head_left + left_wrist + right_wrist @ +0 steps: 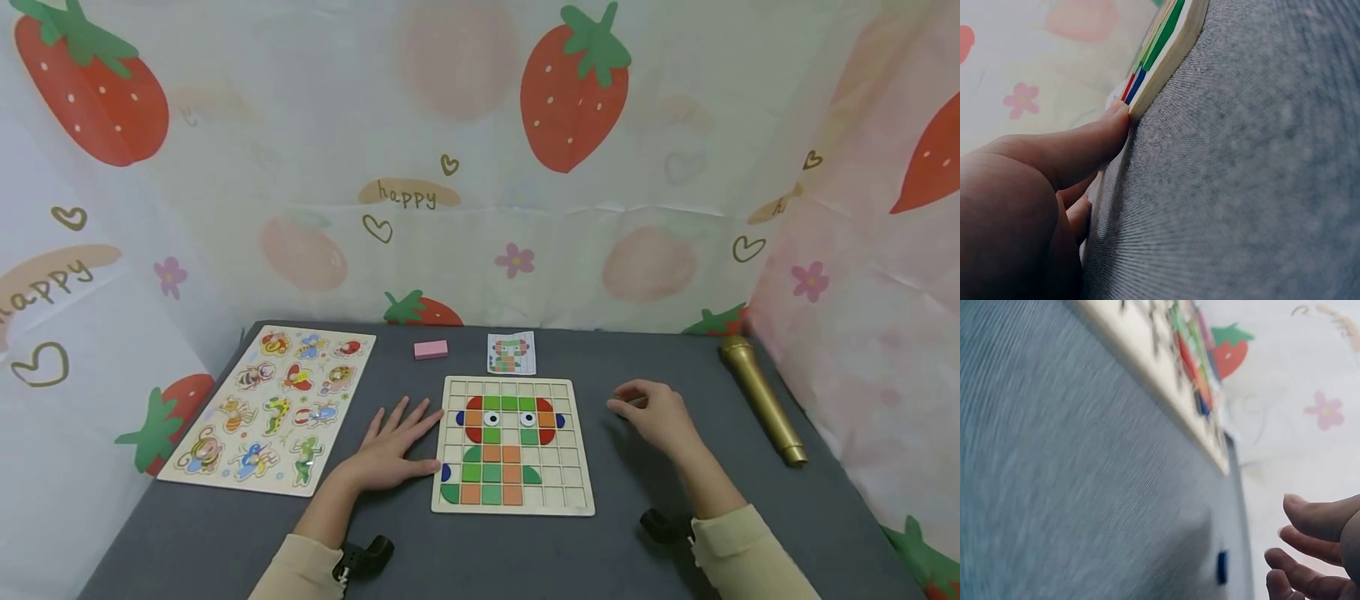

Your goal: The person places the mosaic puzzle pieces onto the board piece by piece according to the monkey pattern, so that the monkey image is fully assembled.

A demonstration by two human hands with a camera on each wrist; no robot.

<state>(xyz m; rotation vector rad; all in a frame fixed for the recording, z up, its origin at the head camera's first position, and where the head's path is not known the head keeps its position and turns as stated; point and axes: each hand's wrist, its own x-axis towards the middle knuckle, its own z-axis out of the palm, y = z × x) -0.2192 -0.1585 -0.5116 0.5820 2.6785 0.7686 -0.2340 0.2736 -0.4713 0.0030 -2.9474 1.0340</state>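
A pale wooden grid board lies on the table, with red, green, orange and blue tiles forming a figure with two eyes. My left hand rests flat beside it, fingers spread; its thumb touches the board's left edge. To the right of the board, my right hand hovers with fingers loosely bent and nothing between thumb and fingertips. The right wrist view has a small dark blue piece on the table near those fingers; in the head view it is hidden.
A small picture card lies behind the board, with a pink block to its left. An insect-and-animal puzzle board occupies the left side. Far right lies a gold cylinder. A strawberry-print curtain encloses the grey table.
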